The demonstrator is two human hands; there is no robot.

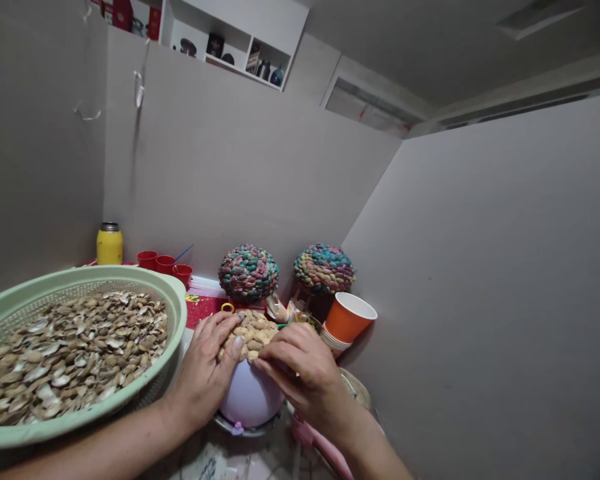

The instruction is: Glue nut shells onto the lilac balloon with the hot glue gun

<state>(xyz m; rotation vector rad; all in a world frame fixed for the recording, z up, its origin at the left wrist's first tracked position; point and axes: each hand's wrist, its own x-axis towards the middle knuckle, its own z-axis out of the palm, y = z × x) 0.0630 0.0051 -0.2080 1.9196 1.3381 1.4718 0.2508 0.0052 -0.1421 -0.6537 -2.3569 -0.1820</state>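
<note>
A pale purple balloon (253,395) sits upright in the lower middle, its top covered with tan peanut shells (253,331). My left hand (211,360) curves around the left side of the shell layer and steadies it, thumb against the lower edge. On the other side, my right hand (300,367) has thumb and fingers pinched together at the right lower edge of the shells. Whatever lies between those fingertips is hidden. To the left, a green colander (176,313) holds many loose peanut shell halves (75,353).
Two shell-covered, multicoloured balls (249,273) stand at the back. Orange paper cups (347,319) lean on the right. Several small red cups (165,264) and a yellow bottle (109,245) line the back left. Grey panels (250,147) enclose the back and right.
</note>
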